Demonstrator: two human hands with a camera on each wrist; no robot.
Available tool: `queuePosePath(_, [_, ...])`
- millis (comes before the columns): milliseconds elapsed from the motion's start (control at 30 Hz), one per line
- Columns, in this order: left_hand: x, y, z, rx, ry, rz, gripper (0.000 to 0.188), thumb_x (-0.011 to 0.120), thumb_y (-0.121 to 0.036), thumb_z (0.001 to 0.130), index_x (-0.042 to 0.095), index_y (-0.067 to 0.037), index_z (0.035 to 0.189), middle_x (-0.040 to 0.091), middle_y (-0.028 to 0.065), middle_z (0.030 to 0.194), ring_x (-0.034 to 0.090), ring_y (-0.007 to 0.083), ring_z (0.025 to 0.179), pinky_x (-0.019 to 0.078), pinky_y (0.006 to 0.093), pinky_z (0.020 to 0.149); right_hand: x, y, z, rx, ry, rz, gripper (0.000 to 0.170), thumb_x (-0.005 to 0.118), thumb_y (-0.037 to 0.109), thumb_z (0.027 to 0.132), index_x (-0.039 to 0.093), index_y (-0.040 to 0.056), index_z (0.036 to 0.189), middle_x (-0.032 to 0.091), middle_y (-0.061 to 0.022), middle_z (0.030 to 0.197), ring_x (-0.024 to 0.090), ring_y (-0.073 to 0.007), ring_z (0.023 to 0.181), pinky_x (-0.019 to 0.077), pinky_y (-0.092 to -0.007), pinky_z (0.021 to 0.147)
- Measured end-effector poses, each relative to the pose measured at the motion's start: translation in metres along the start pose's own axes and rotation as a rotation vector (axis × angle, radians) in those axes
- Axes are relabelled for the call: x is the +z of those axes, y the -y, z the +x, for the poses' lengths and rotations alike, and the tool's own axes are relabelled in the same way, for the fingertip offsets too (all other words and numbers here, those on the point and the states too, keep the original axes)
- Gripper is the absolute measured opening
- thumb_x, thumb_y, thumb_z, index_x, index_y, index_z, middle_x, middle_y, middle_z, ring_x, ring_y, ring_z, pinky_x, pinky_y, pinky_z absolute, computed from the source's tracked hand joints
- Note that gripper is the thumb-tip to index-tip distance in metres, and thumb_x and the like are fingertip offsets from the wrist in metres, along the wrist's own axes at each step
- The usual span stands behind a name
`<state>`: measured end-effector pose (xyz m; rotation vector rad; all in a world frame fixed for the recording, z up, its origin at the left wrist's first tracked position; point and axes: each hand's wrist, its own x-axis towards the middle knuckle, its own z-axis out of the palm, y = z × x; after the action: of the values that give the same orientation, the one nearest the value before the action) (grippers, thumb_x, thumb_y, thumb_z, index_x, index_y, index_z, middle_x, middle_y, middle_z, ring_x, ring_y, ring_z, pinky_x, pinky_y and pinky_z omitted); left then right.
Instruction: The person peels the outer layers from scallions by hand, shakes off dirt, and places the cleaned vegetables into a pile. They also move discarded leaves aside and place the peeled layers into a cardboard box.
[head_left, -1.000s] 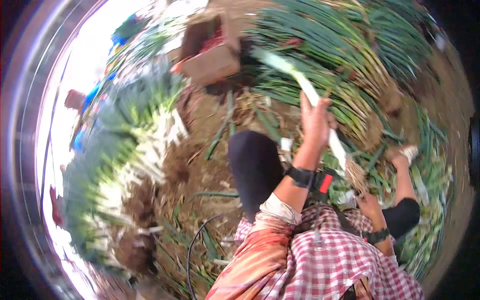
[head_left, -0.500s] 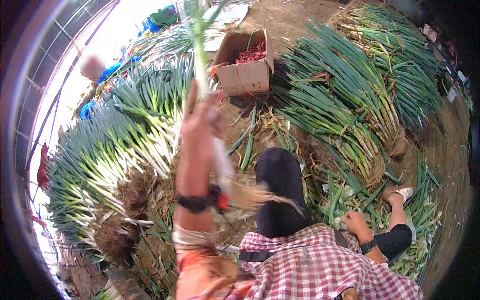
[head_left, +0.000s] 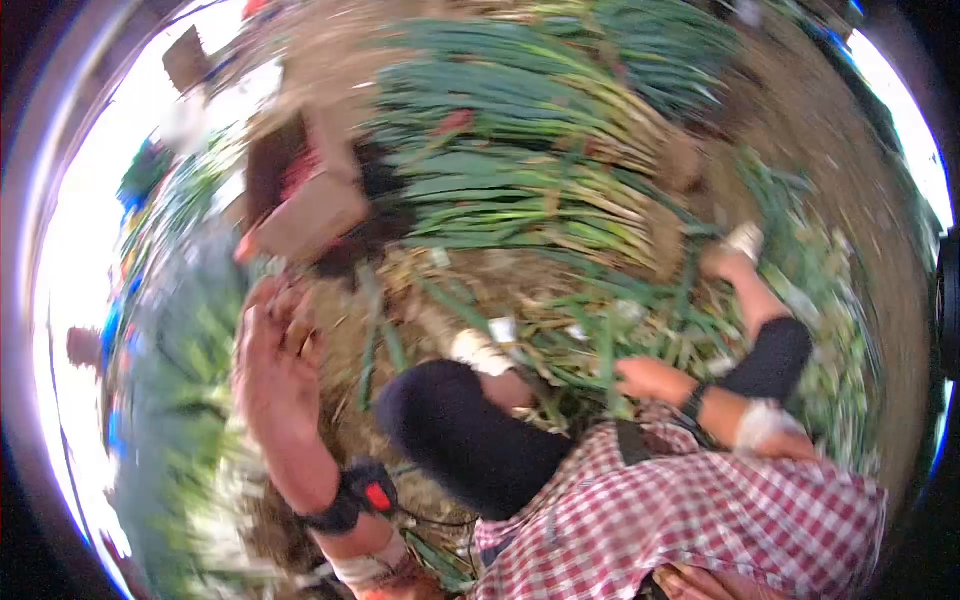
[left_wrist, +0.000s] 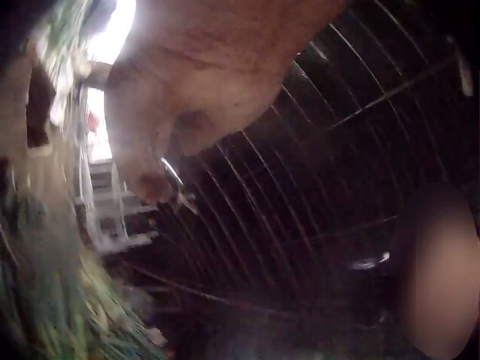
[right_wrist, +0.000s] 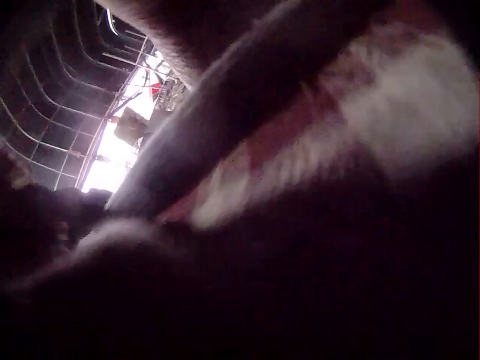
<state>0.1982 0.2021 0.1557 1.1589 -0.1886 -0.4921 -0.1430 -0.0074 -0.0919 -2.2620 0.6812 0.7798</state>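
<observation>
In the head view my left hand (head_left: 280, 370) is raised beside the pile of peeled green onions (head_left: 200, 360) at the left. Its fingers are loosely bent with nothing between them; the left wrist view shows this hand (left_wrist: 202, 82) close up. My right hand (head_left: 655, 380) is low by my lap, fingers curled, over the trimmed leaves on the ground. An upright green leaf (head_left: 608, 345) overlaps its fingertips, and I cannot tell whether they grip it. The right wrist view is mostly dark, filled by checked cloth (right_wrist: 247, 180).
Unpeeled green onions (head_left: 520, 190) lie in bundles ahead, roots to the right. A cardboard box (head_left: 320, 215) with red ties stands between the piles. My bent knee (head_left: 450, 420) is between my hands. Leaf scraps (head_left: 820, 290) cover the ground at the right.
My left hand carried a long green onion leftward and has let go of it. The right hand stays low near my lap. The head view has swung and is blurred.
</observation>
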Motion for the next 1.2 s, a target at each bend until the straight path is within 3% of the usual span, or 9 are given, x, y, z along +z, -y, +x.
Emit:
queuePosePath(133, [0.087,0.044,0.009,-0.088,0.422,-0.173,0.037,0.046,-0.022,0.086,0.043,-0.002,0.117,0.054,0.0099,0.106,0.057,0.0131,0.076,0.0478,0.0226,0.059,-0.008,-0.027,0.029,-0.147,-0.342,-0.116,0.041,0.06,0.03,0.068,0.052,-0.0008,0.093,0.053,-0.0206,0.09,0.052,-0.0335,0.087,0.0442,-0.0416,0.073])
queuePosePath(233, [0.126,0.08,0.015,-0.192,0.397,-0.24,0.036,0.046,-0.021,0.086,0.043,-0.003,0.117,0.055,0.0096,0.105,0.057,0.0118,0.075,0.0476,0.0209,0.055,-0.029,-0.057,0.084,-0.04,-0.568,-0.041,0.033,0.056,0.031,0.069,0.057,0.0005,0.059,0.052,-0.0179,0.054,0.054,-0.036,0.056,0.0448,-0.0442,0.052])
queuePosePath(333, [0.14,0.105,0.012,-0.403,0.102,-0.122,0.034,0.046,-0.019,0.086,0.044,-0.003,0.117,0.057,0.0078,0.096,0.052,0.0086,0.065,0.0448,0.0198,0.052,-0.069,-0.077,0.105,0.077,-0.537,-0.063,0.022,0.054,0.021,0.071,0.056,0.0001,0.079,0.054,-0.018,0.079,0.055,-0.0343,0.075,0.0463,-0.0419,0.062])
queuePosePath(567, [0.132,0.114,0.014,-0.509,0.044,-0.052,0.031,0.046,-0.02,0.086,0.047,-0.004,0.113,0.052,0.0026,0.08,0.044,0.007,0.057,0.0417,0.0189,0.048,-0.138,-0.115,0.174,0.253,-0.662,0.016,0.042,0.058,0.017,0.069,0.046,0.002,0.107,0.046,-0.0168,0.107,0.046,-0.0323,0.102,0.0432,-0.0428,0.078])
queuePosePath(633, [0.123,0.115,0.019,-0.635,0.171,-0.192,0.036,0.035,-0.017,0.09,0.035,0.003,0.12,0.053,0.0127,0.096,0.051,0.0197,0.07,0.0473,0.0332,0.06,-0.145,-0.13,0.198,0.267,-0.729,-0.041,0.048,0.059,0.02,0.07,0.043,0.0031,0.112,0.046,-0.0164,0.108,0.045,-0.0319,0.103,0.0415,-0.0432,0.081])
queuePosePath(667, [0.123,0.116,0.019,-0.621,0.197,-0.204,0.039,0.036,-0.014,0.09,0.032,0.005,0.124,0.053,0.0141,0.1,0.054,0.02,0.073,0.0471,0.0305,0.059,-0.147,-0.136,0.208,0.268,-0.803,-0.111,0.054,0.06,0.024,0.07,0.04,0.0043,0.117,0.046,-0.0161,0.109,0.044,-0.0316,0.105,0.0399,-0.0437,0.083])
queuePosePath(833, [0.143,0.118,0.022,-0.631,0.011,-0.084,0.036,0.038,-0.013,0.09,0.036,0.003,0.122,0.054,0.0139,0.099,0.053,0.0195,0.074,0.0461,0.0301,0.059,-0.148,-0.163,0.236,0.28,-0.643,-0.124,0.063,0.064,0.033,0.069,0.039,0.005,0.119,0.047,-0.0155,0.11,0.044,-0.0302,0.104,0.0376,-0.0442,0.085])
queuePosePath(1033, [0.141,0.122,0.026,-0.676,0.011,-0.058,0.028,0.04,-0.013,0.089,0.043,-0.001,0.113,0.054,0.0127,0.094,0.05,0.0192,0.07,0.0436,0.0297,0.057,-0.131,-0.142,0.223,0.113,-0.637,-0.05,0.034,0.061,0.024,0.072,0.047,-0.0007,0.09,0.054,-0.0176,0.08,0.054,-0.0345,0.076,0.046,-0.0414,0.063])
queuePosePath(1200, [0.134,0.135,0.027,-0.645,0.076,0.05,0.029,0.044,-0.018,0.087,0.046,-0.002,0.111,0.053,0.0066,0.085,0.047,0.0121,0.062,0.0412,0.0228,0.051,-0.103,-0.071,0.173,-0.018,-0.353,0.542,0.037,0.058,0.034,0.074,0.055,-0.0028,0.079,0.056,-0.0188,0.067,0.057,-0.0301,0.063,0.0445,-0.0402,0.059])
